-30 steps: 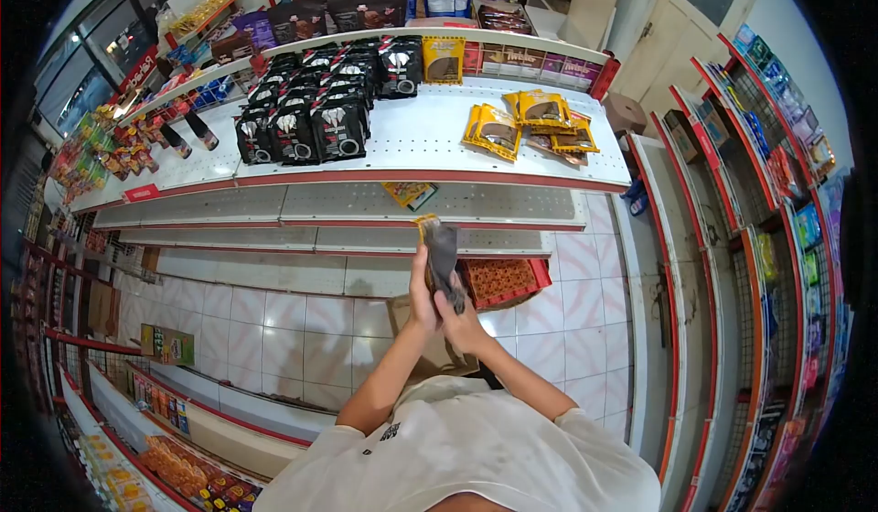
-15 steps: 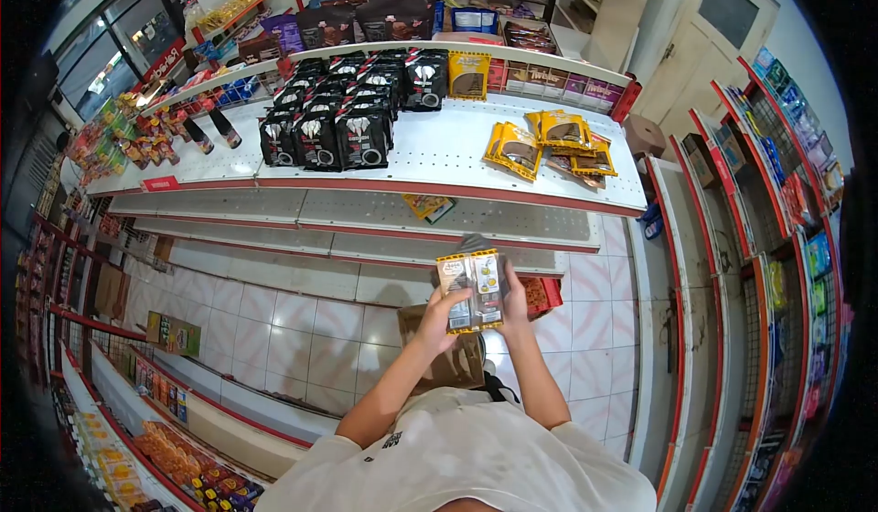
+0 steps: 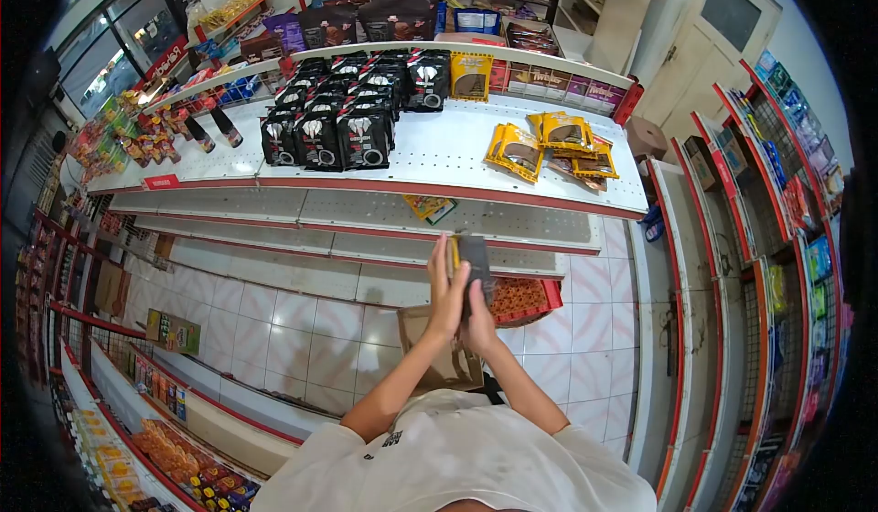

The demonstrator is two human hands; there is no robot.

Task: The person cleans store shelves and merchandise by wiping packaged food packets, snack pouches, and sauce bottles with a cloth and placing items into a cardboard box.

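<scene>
While both hands press flat around the packet at frame centre | left hand, right hand | risk: thin packet slips down into cardboard box below, since palms barely pinch it.

Bright, even shop light through a strong fisheye lens

Daylight enters by the windows far left, and the white top shelf is lit flat, with soft shadows beneath it. Straight shelving bows hard toward the edges, the corners fall to black, and the goods at far left and right blur; the centre stays sharp.
</scene>
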